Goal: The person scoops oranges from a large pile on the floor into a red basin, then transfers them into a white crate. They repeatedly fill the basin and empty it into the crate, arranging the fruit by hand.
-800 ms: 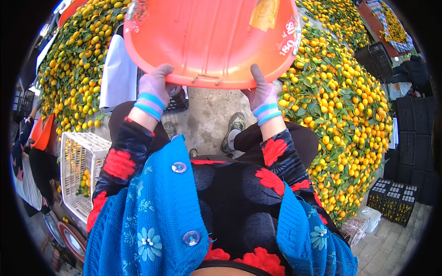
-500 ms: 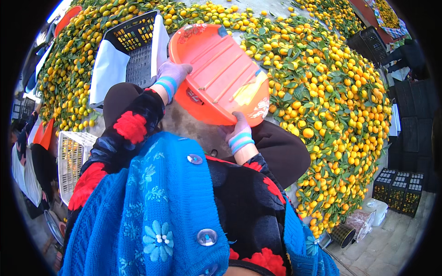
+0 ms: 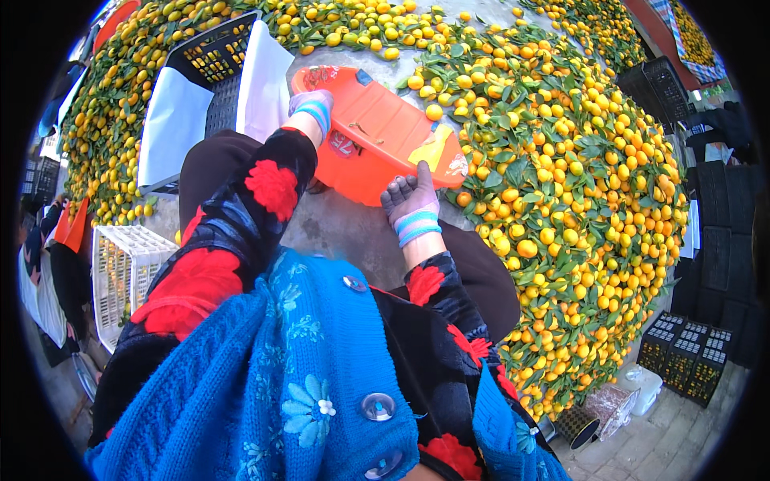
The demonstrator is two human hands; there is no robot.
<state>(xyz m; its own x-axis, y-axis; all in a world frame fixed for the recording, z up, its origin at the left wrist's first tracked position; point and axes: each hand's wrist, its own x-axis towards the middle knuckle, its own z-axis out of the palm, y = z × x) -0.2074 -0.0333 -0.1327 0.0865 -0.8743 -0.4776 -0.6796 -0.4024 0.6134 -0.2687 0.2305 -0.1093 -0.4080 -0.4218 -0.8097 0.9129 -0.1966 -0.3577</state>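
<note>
An orange-red plastic basin [image 3: 361, 164] with a ridged inside and a yellow patch is tilted between my hands, its near outer wall facing me. My left hand [image 3: 311, 108], in a thin lilac glove with a striped cuff, is closed on the basin's left end. At the near wall toward the right end is my right hand [image 3: 411, 200], gloved the same way. Its fingers are curled and its thumb points up against the basin; what lies under the fingers is partly hidden. No fruit shows inside the basin.
A black crate [image 3: 224, 88] lined with white paper [image 3: 172, 124] stands to the left. Heaped small orange citrus fruits with leaves [image 3: 569, 192] spread right and behind. A white crate [image 3: 128, 272] is at the left; black crates [image 3: 682, 353] stand lower right.
The basin has tipped so that more of its near outer wall shows. My left hand has turned over its end, and my right hand has shifted its hold with curled fingers.
</note>
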